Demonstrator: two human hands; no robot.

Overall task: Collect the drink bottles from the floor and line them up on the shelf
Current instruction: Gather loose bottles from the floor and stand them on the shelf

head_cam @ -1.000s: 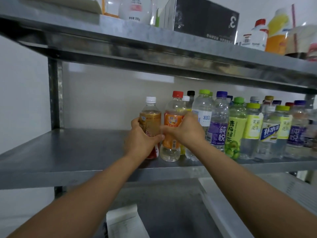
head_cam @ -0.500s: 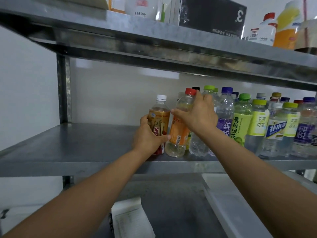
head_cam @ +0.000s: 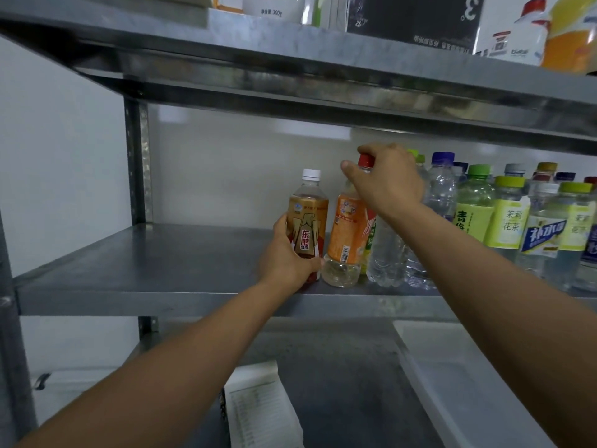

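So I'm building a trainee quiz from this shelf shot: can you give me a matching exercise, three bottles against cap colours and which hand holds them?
Bottles:
1. gold-label bottle
2. orange-label bottle
3. clear bottle just right of the right hand

States:
A. purple cap, not held
B. white cap, gripped low by the left hand
C. red cap, gripped at the top by the right hand

Pairs: 1-B, 2-C, 3-A
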